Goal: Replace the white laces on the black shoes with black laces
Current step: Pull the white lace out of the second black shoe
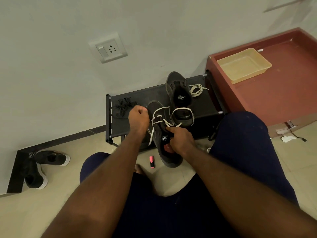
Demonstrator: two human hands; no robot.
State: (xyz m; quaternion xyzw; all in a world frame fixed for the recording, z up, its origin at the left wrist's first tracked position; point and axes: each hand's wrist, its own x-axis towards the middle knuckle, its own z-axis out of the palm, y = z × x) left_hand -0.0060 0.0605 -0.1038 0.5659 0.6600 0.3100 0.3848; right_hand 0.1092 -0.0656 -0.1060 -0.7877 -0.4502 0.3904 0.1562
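My right hand (181, 141) clamps round the collar of the shoe (158, 134), steadying it so the eyelets face up at me. My left hand (139, 118) is curled into a fist, pinching what I take to be the white lace (163, 120), drawing it out sideways. The shoe's long axis runs away from me, heel near my knees, toe on the rack (204, 103) pointing towards the wall. The black laces (122, 107) wait just left; the other shoe (178, 90) stands behind, already unlaced.
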